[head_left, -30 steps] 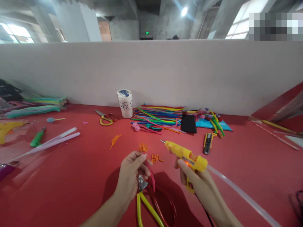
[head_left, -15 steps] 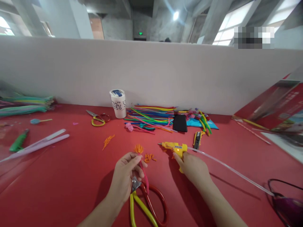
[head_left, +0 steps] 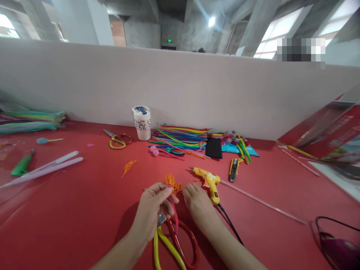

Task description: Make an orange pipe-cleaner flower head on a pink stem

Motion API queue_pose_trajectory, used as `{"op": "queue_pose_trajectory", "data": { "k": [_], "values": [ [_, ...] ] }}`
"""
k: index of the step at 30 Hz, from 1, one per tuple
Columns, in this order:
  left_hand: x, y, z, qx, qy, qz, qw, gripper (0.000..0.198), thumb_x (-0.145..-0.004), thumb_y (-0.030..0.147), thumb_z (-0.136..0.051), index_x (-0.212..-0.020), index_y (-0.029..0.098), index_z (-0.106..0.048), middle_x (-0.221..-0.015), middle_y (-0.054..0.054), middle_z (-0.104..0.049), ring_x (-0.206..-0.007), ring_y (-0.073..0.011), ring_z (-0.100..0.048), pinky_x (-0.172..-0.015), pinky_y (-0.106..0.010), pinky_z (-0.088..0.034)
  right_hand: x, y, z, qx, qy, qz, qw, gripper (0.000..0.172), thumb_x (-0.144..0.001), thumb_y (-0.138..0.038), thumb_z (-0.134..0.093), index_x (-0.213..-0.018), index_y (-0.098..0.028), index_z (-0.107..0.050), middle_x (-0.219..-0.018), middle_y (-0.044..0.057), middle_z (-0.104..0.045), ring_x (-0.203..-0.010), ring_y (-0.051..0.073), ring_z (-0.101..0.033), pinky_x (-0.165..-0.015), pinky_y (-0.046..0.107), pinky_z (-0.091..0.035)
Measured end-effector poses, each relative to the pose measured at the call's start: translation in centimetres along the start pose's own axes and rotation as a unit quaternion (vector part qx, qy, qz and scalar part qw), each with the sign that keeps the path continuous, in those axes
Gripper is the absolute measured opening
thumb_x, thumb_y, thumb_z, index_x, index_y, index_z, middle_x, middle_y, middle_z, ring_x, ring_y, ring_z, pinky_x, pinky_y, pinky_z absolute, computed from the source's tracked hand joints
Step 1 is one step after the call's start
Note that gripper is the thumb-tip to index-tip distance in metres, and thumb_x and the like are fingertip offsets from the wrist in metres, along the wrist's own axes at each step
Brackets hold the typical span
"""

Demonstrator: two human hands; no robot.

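Note:
Between thumb and fingers, my left hand (head_left: 154, 206) pinches a pink pipe cleaner (head_left: 175, 217) topped by a fluffy orange tuft (head_left: 169, 179). Loose orange pieces (head_left: 177, 187) lie just behind the tuft. My right hand (head_left: 198, 204) is at their right, its fingers curled together; whether anything is in them is hidden. To the right of that hand, a yellow glue gun (head_left: 206, 176) lies on its side with a long clear glue stick (head_left: 261, 201) in its back. Below my left hand rest pliers (head_left: 170, 247) with yellow handles and scissors (head_left: 194, 243) with red handles, partly covered.
A white cup (head_left: 143, 125), multicoloured pipe cleaners (head_left: 180, 137) and a black flat object (head_left: 214, 148) stand or lie along the white partition (head_left: 180, 86). A utility knife (head_left: 233, 170) lies right of the glue gun. Small scissors (head_left: 116, 141) and orange scraps (head_left: 129, 168) are at left.
My right hand has let go of the glue gun, now lying on the table, and moved left toward the orange pieces. My left hand has shifted slightly right with the pipe cleaner.

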State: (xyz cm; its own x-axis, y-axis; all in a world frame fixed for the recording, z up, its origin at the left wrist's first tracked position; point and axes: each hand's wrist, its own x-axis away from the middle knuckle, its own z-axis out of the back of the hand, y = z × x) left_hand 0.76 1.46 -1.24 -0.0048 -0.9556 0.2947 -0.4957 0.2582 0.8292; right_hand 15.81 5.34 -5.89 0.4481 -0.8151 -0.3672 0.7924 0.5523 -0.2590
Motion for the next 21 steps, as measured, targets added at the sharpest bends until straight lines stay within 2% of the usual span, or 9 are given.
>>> {"op": "queue_pose_trajectory", "data": {
  "k": [5, 8, 10, 11, 14, 15, 18, 21],
  "values": [
    [-0.2, -0.3, 0.2, -0.005, -0.012, 0.008, 1.000, 0.021, -0.071, 0.029, -0.067, -0.066, 0.016, -0.051, -0.055, 0.001, -0.067, -0.031, -0.0046, -0.050, -0.031, -0.013, -0.033, 0.4, -0.3, 2.0, -0.139, 0.044, -0.084, 0.986, 0.014, -0.076, -0.008, -0.046, -0.069, -0.020, -0.047, -0.063, 0.001, -0.059, -0.057, 0.016, -0.056, -0.053, 0.026, -0.043],
    [-0.2, -0.3, 0.1, -0.019, -0.031, 0.028, 0.999, 0.020, -0.070, 0.028, -0.067, -0.066, 0.017, -0.051, -0.053, 0.000, -0.067, -0.030, -0.0057, -0.051, -0.030, -0.013, -0.033, 0.9, -1.2, 3.8, -0.247, 0.057, -0.137, 0.958, 0.007, -0.085, -0.016, -0.039, -0.082, -0.021, -0.043, -0.063, -0.001, -0.062, -0.055, 0.013, -0.061, -0.052, 0.022, -0.048],
    [-0.1, -0.3, -0.1, -0.036, -0.042, 0.041, 0.998, 0.020, -0.070, 0.028, -0.067, -0.067, 0.017, -0.050, -0.052, -0.001, -0.067, -0.030, -0.0065, -0.051, -0.030, -0.013, -0.035, 1.2, -1.9, 4.9, -0.313, 0.056, -0.160, 0.934, 0.006, -0.088, -0.021, -0.036, -0.082, -0.022, -0.039, -0.065, 0.000, -0.065, -0.056, 0.013, -0.064, -0.055, 0.023, -0.051],
    [0.0, -0.3, -0.2, -0.046, -0.043, 0.047, 0.997, 0.020, -0.069, 0.029, -0.067, -0.067, 0.017, -0.050, -0.052, -0.001, -0.067, -0.029, -0.0067, -0.051, -0.030, -0.014, -0.035, 1.2, -2.2, 5.4, -0.362, 0.055, -0.176, 0.914, 0.007, -0.088, -0.023, -0.037, -0.081, -0.022, -0.037, -0.063, -0.001, -0.065, -0.054, 0.013, -0.064, -0.055, 0.025, -0.052],
    [0.3, -0.4, -0.3, -0.066, -0.043, 0.059, 0.995, 0.021, -0.068, 0.030, -0.067, -0.067, 0.017, -0.050, -0.052, -0.001, -0.067, -0.029, -0.0070, -0.051, -0.029, -0.014, -0.035, 1.1, -3.0, 6.2, -0.532, 0.048, -0.228, 0.814, 0.015, -0.082, -0.031, -0.048, -0.074, -0.022, -0.040, -0.059, -0.002, -0.064, -0.052, 0.014, -0.062, -0.057, 0.028, -0.053],
    [0.3, -0.4, -0.3, -0.069, -0.043, 0.061, 0.995, 0.021, -0.068, 0.030, -0.067, -0.067, 0.017, -0.051, -0.052, -0.001, -0.066, -0.029, -0.0070, -0.051, -0.029, -0.014, -0.035, 1.0, -3.2, 6.3, -0.557, 0.044, -0.234, 0.796, 0.016, -0.080, -0.033, -0.051, -0.071, -0.022, -0.043, -0.059, -0.002, -0.064, -0.053, 0.014, -0.062, -0.057, 0.027, -0.052],
    [0.3, -0.5, -0.3, -0.072, -0.049, 0.066, 0.994, 0.021, -0.068, 0.030, -0.068, -0.068, 0.017, -0.052, -0.052, -0.001, -0.067, -0.029, -0.0070, -0.051, -0.029, -0.014, -0.036, 0.8, -3.3, 6.6, -0.538, 0.050, -0.235, 0.808, 0.018, -0.077, -0.033, -0.055, -0.065, -0.019, -0.051, -0.059, -0.001, -0.061, -0.054, 0.013, -0.059, -0.057, 0.026, -0.050],
    [0.5, -0.7, -0.3, -0.075, -0.054, 0.068, 0.993, 0.020, -0.068, 0.030, -0.068, -0.068, 0.017, -0.052, -0.052, -0.001, -0.067, -0.029, -0.0070, -0.051, -0.029, -0.014, -0.037, 1.0, -3.4, 6.7, -0.516, 0.054, -0.246, 0.819, 0.012, -0.073, -0.029, -0.056, -0.067, -0.019, -0.053, -0.056, -0.002, -0.059, -0.051, 0.012, -0.056, -0.054, 0.025, -0.047]
  ]
}}
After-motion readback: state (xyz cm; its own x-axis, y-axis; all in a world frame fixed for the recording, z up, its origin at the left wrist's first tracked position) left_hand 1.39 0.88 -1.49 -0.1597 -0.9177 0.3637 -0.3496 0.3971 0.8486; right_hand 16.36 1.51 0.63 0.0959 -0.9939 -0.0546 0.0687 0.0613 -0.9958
